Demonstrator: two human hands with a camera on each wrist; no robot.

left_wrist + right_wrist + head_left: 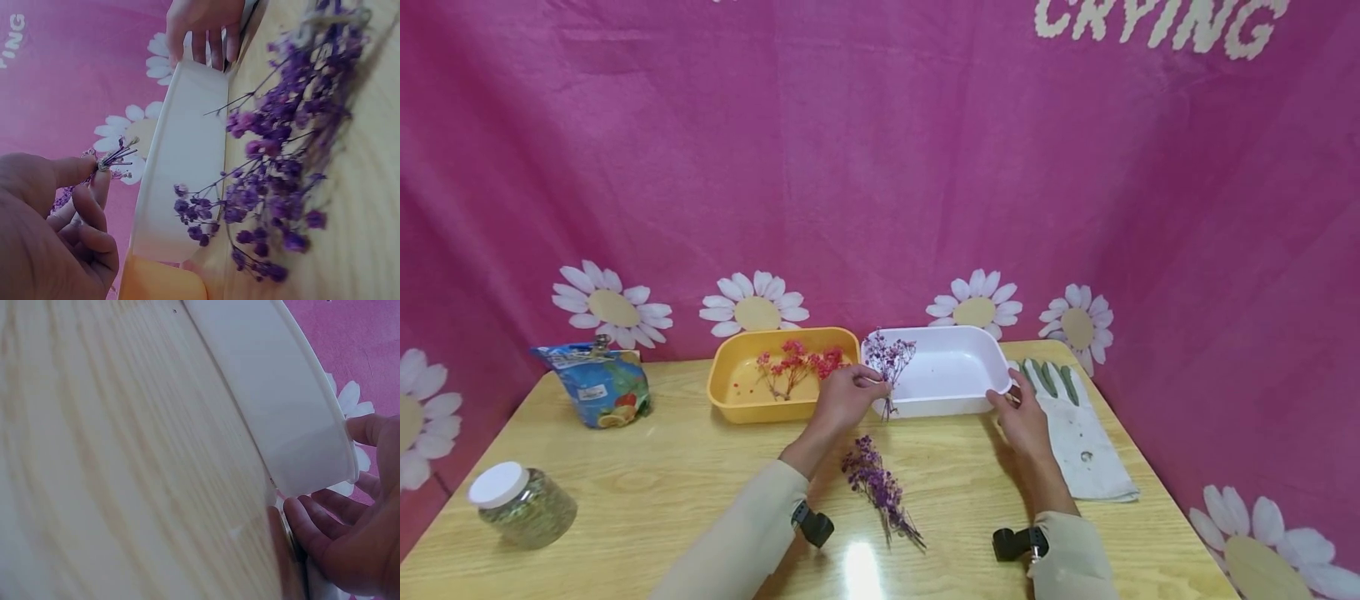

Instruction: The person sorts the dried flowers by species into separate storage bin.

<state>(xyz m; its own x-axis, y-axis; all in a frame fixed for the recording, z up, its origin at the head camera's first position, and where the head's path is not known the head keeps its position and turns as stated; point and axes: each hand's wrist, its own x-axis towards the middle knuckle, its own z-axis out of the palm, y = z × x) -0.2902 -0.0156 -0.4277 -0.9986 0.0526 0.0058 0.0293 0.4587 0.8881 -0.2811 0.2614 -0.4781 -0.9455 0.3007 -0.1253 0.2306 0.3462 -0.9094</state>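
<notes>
My left hand (847,397) pinches a small bunch of dried purple-pink flowers (889,357) by its stems, upright over the left end of the white tray (947,407). The left wrist view shows the cut stem ends (119,155) between thumb and fingertips. At the tray's front right corner, my right hand (1024,421) holds on, thumb at the rim and fingers around the side, as the right wrist view shows (356,531). A tied bunch of purple dried flowers (880,487) lies on the table in front of the tray.
Left of the white tray, an orange tray (752,412) holds red dried flowers (793,364). Several green pods (1048,379) lie on a white cloth (1086,450) at right. A blue bag (598,387) and a white-lidded jar (527,508) stand at left. A pink curtain (865,167) hangs behind.
</notes>
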